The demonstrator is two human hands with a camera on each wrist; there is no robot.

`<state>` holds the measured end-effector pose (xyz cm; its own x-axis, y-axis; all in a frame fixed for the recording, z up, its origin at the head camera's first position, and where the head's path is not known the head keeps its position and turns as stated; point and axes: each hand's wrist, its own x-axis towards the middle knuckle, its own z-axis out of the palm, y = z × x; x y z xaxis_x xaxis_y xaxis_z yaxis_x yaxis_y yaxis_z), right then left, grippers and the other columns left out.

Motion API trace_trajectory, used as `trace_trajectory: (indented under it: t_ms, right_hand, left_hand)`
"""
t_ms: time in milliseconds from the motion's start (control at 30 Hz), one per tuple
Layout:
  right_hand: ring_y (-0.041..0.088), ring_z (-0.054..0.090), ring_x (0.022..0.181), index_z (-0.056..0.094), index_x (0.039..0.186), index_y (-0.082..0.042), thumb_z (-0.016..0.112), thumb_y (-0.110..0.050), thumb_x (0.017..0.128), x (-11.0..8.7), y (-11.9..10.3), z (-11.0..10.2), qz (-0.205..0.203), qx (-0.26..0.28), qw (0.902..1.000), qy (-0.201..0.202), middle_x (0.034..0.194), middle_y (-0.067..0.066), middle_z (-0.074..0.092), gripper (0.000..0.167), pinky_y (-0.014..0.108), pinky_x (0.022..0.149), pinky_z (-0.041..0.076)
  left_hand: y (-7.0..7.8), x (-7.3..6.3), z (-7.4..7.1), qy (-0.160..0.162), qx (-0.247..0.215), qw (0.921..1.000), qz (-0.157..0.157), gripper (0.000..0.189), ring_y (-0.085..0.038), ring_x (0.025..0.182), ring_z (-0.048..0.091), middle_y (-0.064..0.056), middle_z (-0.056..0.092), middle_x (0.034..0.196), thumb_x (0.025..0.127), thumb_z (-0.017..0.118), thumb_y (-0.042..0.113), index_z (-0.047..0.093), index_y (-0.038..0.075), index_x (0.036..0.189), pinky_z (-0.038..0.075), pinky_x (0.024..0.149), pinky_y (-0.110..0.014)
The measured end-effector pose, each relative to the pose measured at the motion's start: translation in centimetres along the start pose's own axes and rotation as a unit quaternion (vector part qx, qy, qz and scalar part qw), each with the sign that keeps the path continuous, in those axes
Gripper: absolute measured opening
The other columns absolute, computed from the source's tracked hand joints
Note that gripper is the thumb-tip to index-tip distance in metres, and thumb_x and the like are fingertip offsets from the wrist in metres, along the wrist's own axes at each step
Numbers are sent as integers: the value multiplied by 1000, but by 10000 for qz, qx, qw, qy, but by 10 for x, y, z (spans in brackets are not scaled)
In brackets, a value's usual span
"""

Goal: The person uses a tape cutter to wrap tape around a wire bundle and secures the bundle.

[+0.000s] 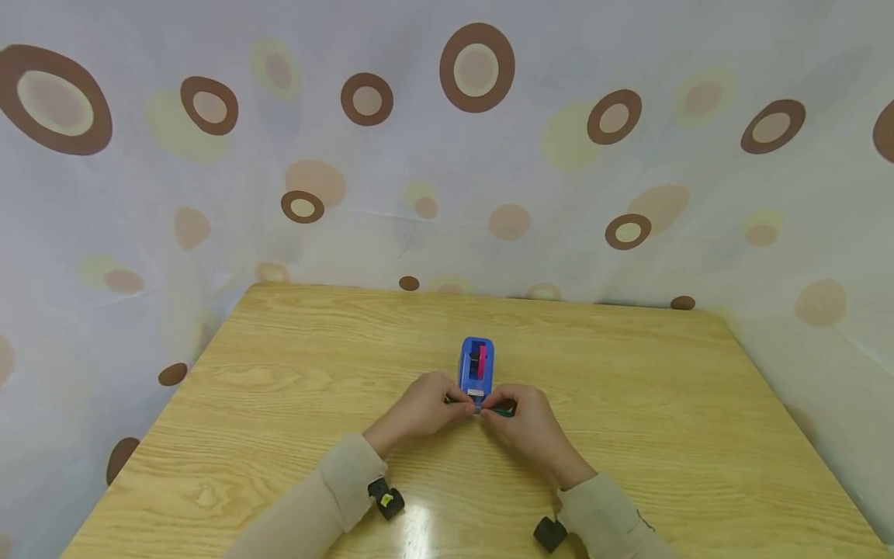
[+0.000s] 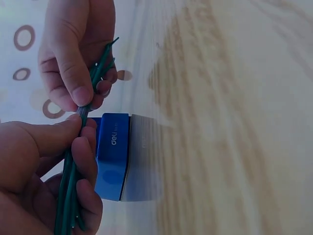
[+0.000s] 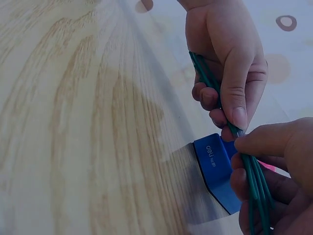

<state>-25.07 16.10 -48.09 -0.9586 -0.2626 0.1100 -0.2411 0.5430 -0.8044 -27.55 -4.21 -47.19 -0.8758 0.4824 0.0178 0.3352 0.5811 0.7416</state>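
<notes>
Both hands meet at a bundle of thin green wires point(image 2: 71, 182) in front of a blue tape dispenser point(image 1: 468, 382). My left hand point(image 1: 424, 404) pinches the bundle near its middle between thumb and fingers, with its other fingers curled round one half. From the other side my right hand point(image 1: 534, 427) grips it the same way, the two thumb tips almost together. A short band of clear tape point(image 3: 239, 132) shows on the wires between the thumbs. The dispenser's blue end with white lettering point(image 2: 115, 134) stands just beyond the hands.
The dispenser holds a pink-cored roll point(image 1: 483, 361) and stands on a wood-grain table point(image 1: 335, 349). A pale curtain with brown ring patterns point(image 1: 391, 155) hangs behind and along both sides. Small black devices point(image 1: 550, 534) are strapped at both sleeve cuffs.
</notes>
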Motion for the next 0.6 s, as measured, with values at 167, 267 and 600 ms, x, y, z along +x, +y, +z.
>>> trace_trajectory:
  t_ms: [167, 267, 600]
  right_hand:
    - [16, 57, 80, 72, 87, -14, 77, -4, 84, 2, -1, 0, 162, 117, 9998, -24, 86, -5, 67, 12, 33, 74, 49]
    - [15, 58, 81, 73, 89, -14, 77, -4, 84, 3, -1, -1, 218, 155, 9996, -53, 87, -5, 68, 12, 33, 75, 49]
    - [17, 59, 83, 73, 91, -10, 74, -11, 88, 4, 1, -4, 194, 264, 9990, -304, 90, -3, 69, 4, 37, 79, 49]
  left_hand:
    - [0, -1, 1, 118, -10, 9999, 44, 12, -6, 70, 50, 8, 71, 89, 91, 73, 22, 82, 14, 92, 40, 59, -23]
    - [0, -1, 1, 175, -7, 9998, 88, 12, -5, 69, 50, 8, 72, 89, 91, 74, 22, 82, 13, 93, 40, 59, -22]
    - [2, -2, 0, 278, -62, 9995, 144, 10, -4, 67, 52, 7, 74, 91, 91, 73, 19, 81, 13, 94, 40, 58, -21]
